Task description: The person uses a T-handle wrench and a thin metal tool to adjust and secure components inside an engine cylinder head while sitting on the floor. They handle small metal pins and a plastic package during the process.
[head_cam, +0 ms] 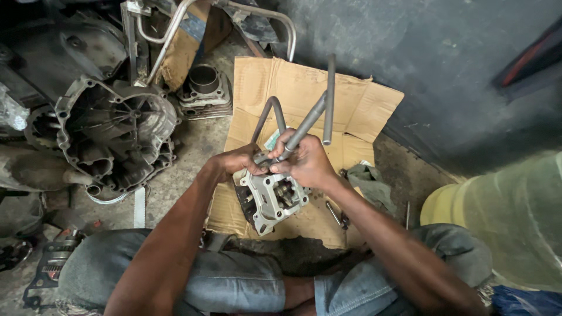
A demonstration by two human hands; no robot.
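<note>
I sit on the floor over a flattened cardboard sheet (351, 105). A grey metal engine cylinder head (272, 202) rests on it in front of my knees. My left hand (234, 161) grips its upper edge, fingers curled on the casting. My right hand (307, 164) is closed around the shaft of a long grey socket wrench (313, 114) with a crossbar, its lower end set against the top of the head. A bent dark metal bar (270, 114) rises behind my left hand.
A large engine crankcase half (114, 137) lies at the left. A finned cylinder barrel (205, 90) sits behind it by a metal tube frame (170, 35). A grey rag (369, 181) and small tools (333, 212) lie on the cardboard's right. A yellow-green container (503, 216) stands at right.
</note>
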